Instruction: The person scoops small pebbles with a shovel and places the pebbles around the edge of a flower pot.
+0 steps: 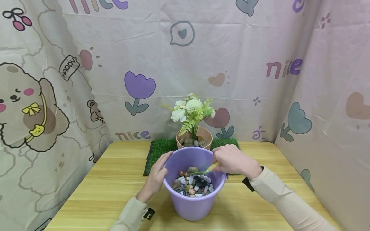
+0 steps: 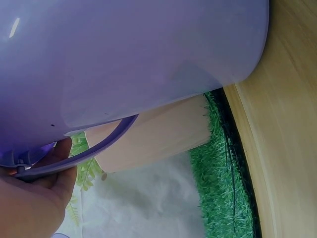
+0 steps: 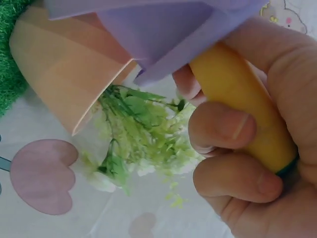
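A purple bucket (image 1: 193,205) stands on the table, partly filled with mixed pebbles (image 1: 192,186) in white, grey, black and reddish brown. My left hand (image 1: 156,175) grips the bucket's rim at the left. In the left wrist view its fingers also lie around the bucket's handle (image 2: 106,141) close to the hinge. My right hand (image 1: 234,161) holds a small garden trowel by its yellow handle (image 3: 237,99), fingers curled round the grip. The trowel's green blade (image 1: 201,173) points left over the pebbles inside the bucket; its tip is hard to make out among the stones.
Behind the bucket, a peach flowerpot (image 1: 180,138) with stones and white artificial flowers (image 1: 192,107) stands on a green turf mat (image 1: 163,148). The wooden table (image 1: 115,179) extends to both sides. A printed cloth (image 1: 185,64) hangs around the back and sides.
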The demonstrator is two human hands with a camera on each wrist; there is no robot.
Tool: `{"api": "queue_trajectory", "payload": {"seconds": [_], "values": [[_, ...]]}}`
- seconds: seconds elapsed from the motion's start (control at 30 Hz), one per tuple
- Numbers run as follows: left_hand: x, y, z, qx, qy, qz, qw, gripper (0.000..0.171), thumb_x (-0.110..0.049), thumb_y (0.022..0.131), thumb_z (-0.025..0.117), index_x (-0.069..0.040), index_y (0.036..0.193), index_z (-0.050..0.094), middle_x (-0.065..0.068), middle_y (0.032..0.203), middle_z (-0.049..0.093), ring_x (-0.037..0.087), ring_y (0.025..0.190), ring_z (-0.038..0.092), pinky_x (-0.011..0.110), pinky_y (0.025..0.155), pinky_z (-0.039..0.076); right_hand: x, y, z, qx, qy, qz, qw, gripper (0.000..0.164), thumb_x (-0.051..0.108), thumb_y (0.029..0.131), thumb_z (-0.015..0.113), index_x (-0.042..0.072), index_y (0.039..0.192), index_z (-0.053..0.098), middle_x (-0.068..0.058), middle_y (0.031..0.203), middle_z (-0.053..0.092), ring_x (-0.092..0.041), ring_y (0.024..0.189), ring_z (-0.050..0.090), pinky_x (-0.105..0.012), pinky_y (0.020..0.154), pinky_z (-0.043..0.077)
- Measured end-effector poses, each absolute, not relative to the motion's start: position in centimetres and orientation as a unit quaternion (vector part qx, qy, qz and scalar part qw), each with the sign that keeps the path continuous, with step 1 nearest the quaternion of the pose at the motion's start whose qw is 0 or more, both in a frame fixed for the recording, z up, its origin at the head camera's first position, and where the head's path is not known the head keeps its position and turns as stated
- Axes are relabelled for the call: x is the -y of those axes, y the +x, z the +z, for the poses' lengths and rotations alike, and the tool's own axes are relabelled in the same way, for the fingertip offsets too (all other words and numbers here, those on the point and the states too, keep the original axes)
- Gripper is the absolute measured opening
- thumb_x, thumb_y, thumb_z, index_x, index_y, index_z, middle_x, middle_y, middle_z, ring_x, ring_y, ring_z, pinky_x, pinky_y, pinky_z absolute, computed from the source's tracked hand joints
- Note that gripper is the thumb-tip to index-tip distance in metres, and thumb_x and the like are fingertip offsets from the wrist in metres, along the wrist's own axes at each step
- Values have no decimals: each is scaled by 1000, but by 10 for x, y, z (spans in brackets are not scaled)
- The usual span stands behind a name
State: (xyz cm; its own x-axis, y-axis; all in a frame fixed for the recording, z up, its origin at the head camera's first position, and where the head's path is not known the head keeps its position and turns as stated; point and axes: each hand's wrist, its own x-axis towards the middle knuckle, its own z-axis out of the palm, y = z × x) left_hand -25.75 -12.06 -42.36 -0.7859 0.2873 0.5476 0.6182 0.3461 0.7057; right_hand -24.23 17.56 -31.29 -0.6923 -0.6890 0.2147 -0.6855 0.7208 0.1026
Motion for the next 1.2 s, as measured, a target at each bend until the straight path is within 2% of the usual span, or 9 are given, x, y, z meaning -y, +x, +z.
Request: {"api": "queue_trajectory", "payload": {"seconds": [0.27,0.4,0.6,0.87,1.2], "values": [[120,-257,-423,801,-284,-502,158,66,2,84,39,-10,149,41,11,149,46,28,130,51,52,104,45,-173,-250,-327,909,384,-13,162,12,37,73,82,29,71,74,14,68,45,-1,52,41,-19,45,31],[120,-257,-423,802,-283,-502,158,67,3,84,38,-11,149,42,11,149,46,28,130,51,52,103,45,-173,-252,-331,901,390,-19,188,12,39,75,81,29,75,76,13,68,43,-1,50,37,-19,44,28],[121,-256,-422,802,-280,-504,159,67,3,83,39,-11,149,42,10,149,46,28,131,50,52,104,45,-175,-252,-335,892,396,-20,217,15,43,77,79,28,79,77,12,70,45,-1,50,35,-18,44,28],[121,-256,-423,802,-282,-500,164,67,2,83,39,-10,148,43,10,149,46,28,133,48,50,105,44,-181,-253,-342,876,408,22,256,16,38,78,80,27,87,76,12,83,58,0,59,50,-14,50,39],[121,-257,-423,803,-284,-498,161,67,1,83,39,-11,149,42,11,149,46,28,133,48,50,104,45,-182,-253,-345,908,346,65,228,14,33,77,82,27,90,79,14,83,62,2,59,48,-14,49,37]]}}
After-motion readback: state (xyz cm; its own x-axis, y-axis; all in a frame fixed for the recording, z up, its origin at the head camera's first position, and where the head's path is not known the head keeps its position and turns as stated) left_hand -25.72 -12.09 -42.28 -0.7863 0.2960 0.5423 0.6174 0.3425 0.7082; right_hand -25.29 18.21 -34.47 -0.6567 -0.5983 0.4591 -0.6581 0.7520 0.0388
